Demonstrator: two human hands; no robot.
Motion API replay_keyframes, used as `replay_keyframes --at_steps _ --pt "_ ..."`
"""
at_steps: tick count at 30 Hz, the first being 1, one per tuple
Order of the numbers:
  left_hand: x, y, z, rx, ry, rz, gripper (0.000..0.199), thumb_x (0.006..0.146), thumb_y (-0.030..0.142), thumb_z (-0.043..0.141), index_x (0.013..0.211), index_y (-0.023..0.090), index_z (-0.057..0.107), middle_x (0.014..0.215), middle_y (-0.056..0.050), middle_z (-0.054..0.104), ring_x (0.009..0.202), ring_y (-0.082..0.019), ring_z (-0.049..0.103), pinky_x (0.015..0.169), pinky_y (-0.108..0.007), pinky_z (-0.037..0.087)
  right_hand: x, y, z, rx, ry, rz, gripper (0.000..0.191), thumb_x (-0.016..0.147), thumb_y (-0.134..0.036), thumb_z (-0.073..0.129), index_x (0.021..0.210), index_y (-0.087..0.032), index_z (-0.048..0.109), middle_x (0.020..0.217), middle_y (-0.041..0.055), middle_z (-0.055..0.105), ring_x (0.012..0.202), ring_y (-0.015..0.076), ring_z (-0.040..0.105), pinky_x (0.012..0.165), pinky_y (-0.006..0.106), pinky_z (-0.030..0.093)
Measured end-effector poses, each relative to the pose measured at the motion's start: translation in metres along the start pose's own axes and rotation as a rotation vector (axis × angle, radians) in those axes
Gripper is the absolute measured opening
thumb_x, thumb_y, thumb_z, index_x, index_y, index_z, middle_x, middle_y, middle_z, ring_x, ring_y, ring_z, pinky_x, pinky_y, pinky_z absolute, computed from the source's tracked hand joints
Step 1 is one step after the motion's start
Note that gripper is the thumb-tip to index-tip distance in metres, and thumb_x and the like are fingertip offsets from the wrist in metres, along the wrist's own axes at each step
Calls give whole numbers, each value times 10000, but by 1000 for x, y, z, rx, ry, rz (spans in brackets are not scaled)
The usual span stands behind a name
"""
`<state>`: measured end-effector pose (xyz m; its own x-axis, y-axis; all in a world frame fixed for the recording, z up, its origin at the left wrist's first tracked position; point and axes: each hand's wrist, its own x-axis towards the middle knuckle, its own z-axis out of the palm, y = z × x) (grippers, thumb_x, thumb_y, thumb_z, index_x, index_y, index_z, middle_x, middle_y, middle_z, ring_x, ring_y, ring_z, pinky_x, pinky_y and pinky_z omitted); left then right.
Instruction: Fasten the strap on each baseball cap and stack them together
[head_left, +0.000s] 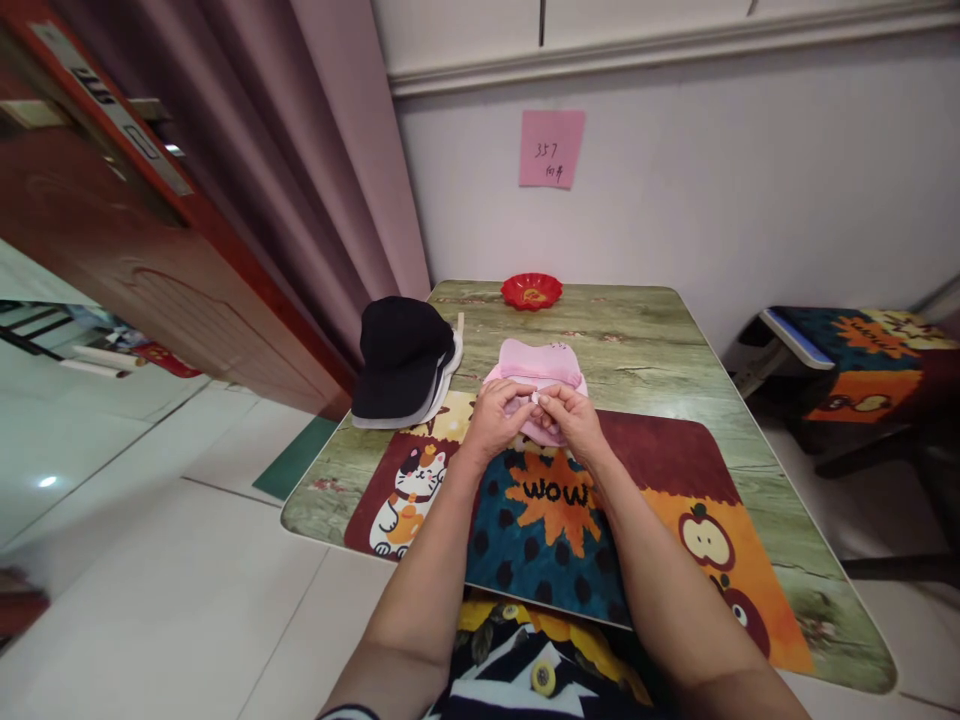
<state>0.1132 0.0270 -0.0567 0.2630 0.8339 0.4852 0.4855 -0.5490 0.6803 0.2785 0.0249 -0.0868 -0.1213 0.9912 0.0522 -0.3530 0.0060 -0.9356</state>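
Observation:
A pink cap point(536, 357) lies on the table in front of me, its far edge raised and facing away. Both my hands meet over its near side. My left hand point(496, 412) has its fingertips drawn together at the cap. My right hand point(574, 418) pinches beside it, thumb against fingers. Between the fingertips shows a small whitish piece point(535, 398), which looks like part of the cap's strap, though it is too small to be sure. My hands partly hide the near part of the cap.
A black cap point(401, 350) sits on top of lighter caps point(450, 375) at the table's left edge. A red scalloped dish point(532, 291) stands at the back by the wall. Under my arms lies a colourful mat point(551, 560). A pink note point(551, 150) sticks to the wall.

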Motion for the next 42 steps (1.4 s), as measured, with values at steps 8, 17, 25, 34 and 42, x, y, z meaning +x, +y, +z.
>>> replay_keyframes --at_steps 8,17,25,34,42 --pt "-3 3 3 47 86 -29 105 802 241 726 886 224 666 914 -30 728 960 -225 659 971 -395 473 0 -1 1 -20 6 -37 372 702 -520 835 807 -208 661 648 -1 686 503 108 517 503 251 416" --pt "1 11 5 3 166 -110 119 845 207 654 727 222 643 919 -45 752 979 -221 680 1005 -419 470 -5 0 -1 -324 -91 -256 422 812 -410 733 1196 -243 678 791 -4 719 646 150 618 635 284 503" --pt "0 12 10 47 214 -164 138 836 180 634 709 225 605 982 -54 753 1032 -235 668 1027 -444 455 -8 0 -4 -741 56 -483 242 844 -326 683 1064 -255 754 1029 56 784 909 245 721 847 367 550" --pt "-2 19 -7 211 247 -156 89 845 134 576 823 217 599 1034 -72 715 1014 -244 624 947 -398 465 -5 3 -7 -826 26 -563 356 878 -324 649 1214 -227 715 1151 93 763 1050 272 698 992 432 509" --pt "-2 17 -3 78 -35 -170 126 870 252 630 944 210 724 982 -55 751 947 -229 676 880 -348 502 -5 4 -9 -1072 13 -713 482 926 -299 567 1401 -217 561 1214 100 739 1124 265 655 1178 521 303"
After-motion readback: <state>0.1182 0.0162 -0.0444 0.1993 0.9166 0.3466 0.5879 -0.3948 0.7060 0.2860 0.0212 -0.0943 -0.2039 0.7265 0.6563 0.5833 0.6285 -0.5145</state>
